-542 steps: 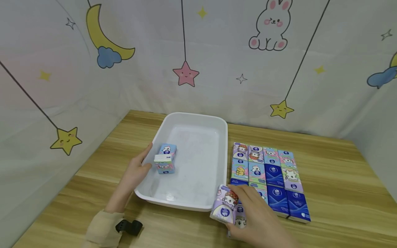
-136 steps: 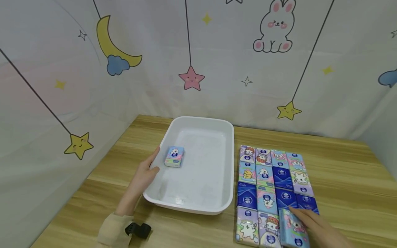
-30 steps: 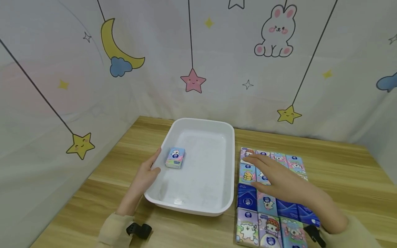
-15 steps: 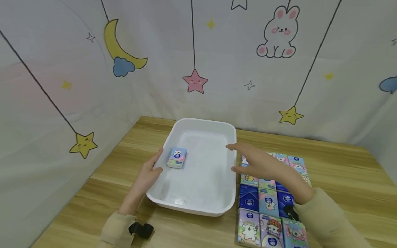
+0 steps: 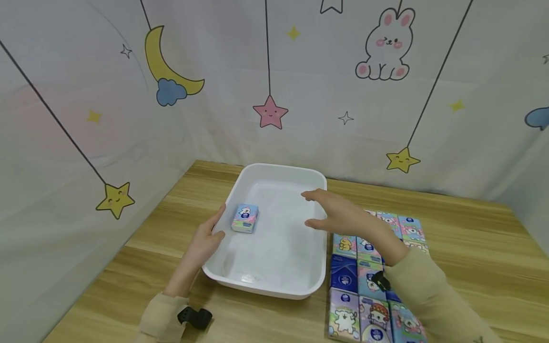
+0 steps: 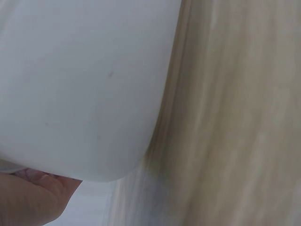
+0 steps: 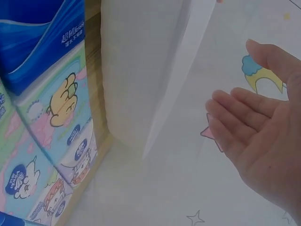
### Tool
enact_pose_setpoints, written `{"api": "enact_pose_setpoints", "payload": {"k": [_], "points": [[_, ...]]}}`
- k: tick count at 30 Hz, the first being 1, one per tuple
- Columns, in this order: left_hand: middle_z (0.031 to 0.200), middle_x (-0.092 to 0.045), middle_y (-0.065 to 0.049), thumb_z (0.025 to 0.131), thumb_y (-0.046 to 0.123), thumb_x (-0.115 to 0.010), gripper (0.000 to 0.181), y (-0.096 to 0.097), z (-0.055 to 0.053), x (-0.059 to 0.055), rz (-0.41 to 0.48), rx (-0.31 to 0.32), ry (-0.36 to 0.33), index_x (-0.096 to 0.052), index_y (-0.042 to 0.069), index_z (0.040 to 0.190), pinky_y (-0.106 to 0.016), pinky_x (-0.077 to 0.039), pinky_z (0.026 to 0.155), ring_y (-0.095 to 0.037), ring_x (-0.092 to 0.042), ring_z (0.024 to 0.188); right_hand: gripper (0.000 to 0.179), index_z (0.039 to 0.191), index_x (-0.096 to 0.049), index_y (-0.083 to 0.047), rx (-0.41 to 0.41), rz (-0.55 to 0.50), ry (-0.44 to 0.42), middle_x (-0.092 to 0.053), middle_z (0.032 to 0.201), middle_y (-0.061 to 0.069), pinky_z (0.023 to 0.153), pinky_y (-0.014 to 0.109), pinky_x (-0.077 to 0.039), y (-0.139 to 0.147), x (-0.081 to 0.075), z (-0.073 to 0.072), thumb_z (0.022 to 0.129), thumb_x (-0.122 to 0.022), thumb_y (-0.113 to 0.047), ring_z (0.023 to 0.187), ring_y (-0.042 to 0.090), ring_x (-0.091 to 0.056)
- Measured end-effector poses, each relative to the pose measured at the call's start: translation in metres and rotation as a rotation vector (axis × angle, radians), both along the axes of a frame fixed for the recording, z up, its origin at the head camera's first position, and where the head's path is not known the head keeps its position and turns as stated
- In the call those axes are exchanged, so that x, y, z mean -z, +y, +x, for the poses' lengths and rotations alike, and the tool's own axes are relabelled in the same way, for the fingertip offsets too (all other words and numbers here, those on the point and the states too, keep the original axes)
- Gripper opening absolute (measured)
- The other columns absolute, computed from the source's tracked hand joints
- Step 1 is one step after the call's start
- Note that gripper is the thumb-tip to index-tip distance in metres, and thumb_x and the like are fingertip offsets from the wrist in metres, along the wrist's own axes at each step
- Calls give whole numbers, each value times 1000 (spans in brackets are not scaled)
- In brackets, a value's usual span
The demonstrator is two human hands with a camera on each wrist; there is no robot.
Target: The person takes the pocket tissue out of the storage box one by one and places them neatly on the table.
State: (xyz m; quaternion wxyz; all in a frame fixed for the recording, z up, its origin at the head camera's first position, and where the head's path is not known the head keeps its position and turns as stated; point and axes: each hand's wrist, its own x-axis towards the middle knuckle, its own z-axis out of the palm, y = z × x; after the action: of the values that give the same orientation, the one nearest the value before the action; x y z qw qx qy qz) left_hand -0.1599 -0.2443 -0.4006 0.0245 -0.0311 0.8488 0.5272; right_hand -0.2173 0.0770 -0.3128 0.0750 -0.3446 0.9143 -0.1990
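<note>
A white plastic tub [image 5: 274, 267] stands on the table, one blue-and-pink pocket tissue pack [image 5: 245, 219] lying inside by its left wall. My left hand [image 5: 203, 243] holds the tub's left rim, thumb at the edge; in the left wrist view a bit of that hand [image 6: 37, 197] shows beside the tub's outer wall [image 6: 94, 94]. Over the tub's right rim hovers my right hand [image 5: 340, 214], thumb and fingers apart, nothing in it. The right wrist view shows its bare palm [image 7: 263, 136]. Right of the tub, rows of tissue packs [image 5: 344, 314] lie partly hidden under my right arm.
The wooden table [image 5: 476, 247] extends right of the packs and in front of the tub. A white cloth [image 5: 206, 57] printed with stars, a moon and a rabbit hangs behind and at both sides.
Earlier, two packs were in the tub and my right hand held a purple one; later it set a blue pack at the front row. Since then, emptied, it has moved left over the tub's rim.
</note>
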Motion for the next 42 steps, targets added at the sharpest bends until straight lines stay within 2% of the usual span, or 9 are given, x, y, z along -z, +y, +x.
{"api": "enact_pose_setpoints", "payload": {"k": [7,15,28,35,42], "points": [[161,-16,-9,91,0,-40,68,-1,0,2,-7,-3,-7,-21,17,154,-55,-30,114,-36,-23,145,70,146,-39,-8,8,15,-9,-51,143,14,108,47,-44,-16,-1,-7,88,-67,-36,134,31,-47],[161,-17,-10,91,0,-40,67,0,0,0,-11,0,4,-21,15,154,-54,-29,115,-36,-23,146,72,147,-37,-9,7,66,-12,-51,144,12,115,49,-35,-31,-2,-14,89,-64,-41,143,31,-34],[161,-16,-10,92,-1,-41,66,0,1,-1,-11,5,8,-21,14,153,-52,-24,117,-36,-20,147,72,146,-39,-8,-48,107,32,-54,140,11,112,44,-40,-66,-14,-20,87,-67,-39,134,27,-47],[161,-17,-10,92,0,-41,66,0,0,0,-13,-1,9,-21,15,153,-52,-26,117,-36,-22,146,71,146,-40,-11,-59,126,32,-54,140,9,112,42,-40,-86,-14,-24,86,-68,-38,134,25,-47],[160,-20,-12,90,0,-42,67,0,0,1,-18,-10,15,-22,15,153,-53,-30,115,-37,-26,144,72,146,-39,-10,-72,142,-10,-52,141,9,112,41,-41,-103,-9,-32,86,-68,-37,132,24,-48]]}}
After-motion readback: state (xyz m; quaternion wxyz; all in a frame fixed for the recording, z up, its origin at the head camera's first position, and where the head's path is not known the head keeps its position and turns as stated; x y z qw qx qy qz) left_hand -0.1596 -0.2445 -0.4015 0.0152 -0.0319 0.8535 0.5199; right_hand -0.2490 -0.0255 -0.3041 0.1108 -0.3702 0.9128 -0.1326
